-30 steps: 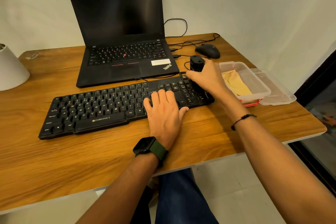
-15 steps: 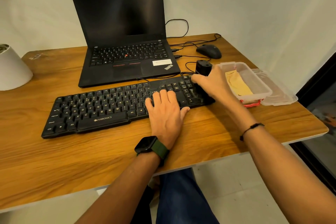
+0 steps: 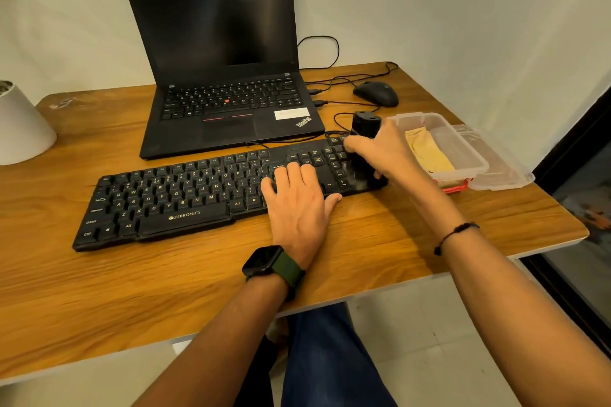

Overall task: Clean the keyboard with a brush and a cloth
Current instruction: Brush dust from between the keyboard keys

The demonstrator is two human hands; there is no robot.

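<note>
A black Zebronics keyboard [image 3: 185, 195] lies across the wooden desk [image 3: 165, 281]. My left hand [image 3: 297, 205] rests flat on its right part, fingers straight on the keys. My right hand [image 3: 383, 150] grips a black brush [image 3: 363, 129] by its thick handle, with the bristle end down on the number pad at the keyboard's far right end. A yellow cloth [image 3: 428, 150] lies in a clear plastic box [image 3: 463, 145] just right of the keyboard.
An open black laptop [image 3: 218, 76] stands behind the keyboard. A black mouse [image 3: 377, 93] and cables lie at the back right. The box's lid [image 3: 502, 162] sits beside it near the desk's right edge. A white lampshade-like object [image 3: 20, 129] is at far left.
My right hand with the brush has moved from the middle of the number pad to the keyboard's right end. My left hand stays on the keys.
</note>
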